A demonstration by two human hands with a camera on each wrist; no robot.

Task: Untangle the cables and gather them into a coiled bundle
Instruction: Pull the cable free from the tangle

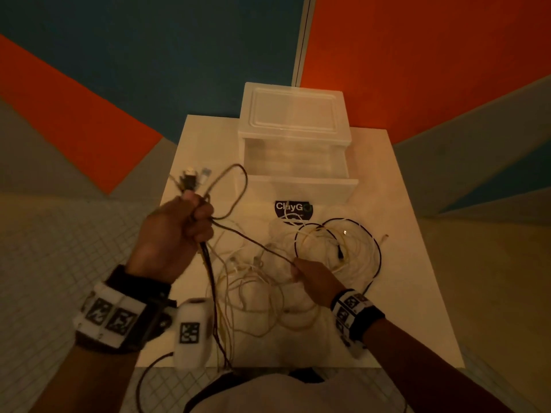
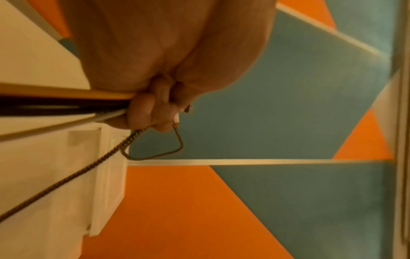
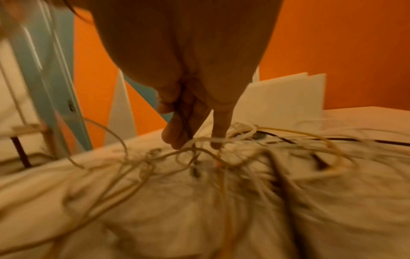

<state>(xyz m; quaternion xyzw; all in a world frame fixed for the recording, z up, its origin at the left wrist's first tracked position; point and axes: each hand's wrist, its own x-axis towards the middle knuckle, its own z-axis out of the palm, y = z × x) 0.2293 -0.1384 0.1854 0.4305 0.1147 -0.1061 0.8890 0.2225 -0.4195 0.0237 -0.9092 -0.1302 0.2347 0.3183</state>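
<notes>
Head view: cable sorting at the white counter (image 1: 417,263).
Left hand (image 1: 176,234) clenches several cable ends (image 1: 190,178); right hand (image 1: 313,278) pinches a braided cable (image 1: 250,241) above the tangled cables (image 1: 298,278) on the counter.

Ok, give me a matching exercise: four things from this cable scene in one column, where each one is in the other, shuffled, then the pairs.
Things
1. left hand
2. right hand
3. drawer box
4. black cable loop

Places or states
A. at the far end of the white table, drawer pulled out
B. raised, gripping a bunch of cable ends
C. lying on the table to the right of the pale tangle
D. low over the tangle, pinching the braided cable

Pairs: 1-B, 2-D, 3-A, 4-C
</notes>
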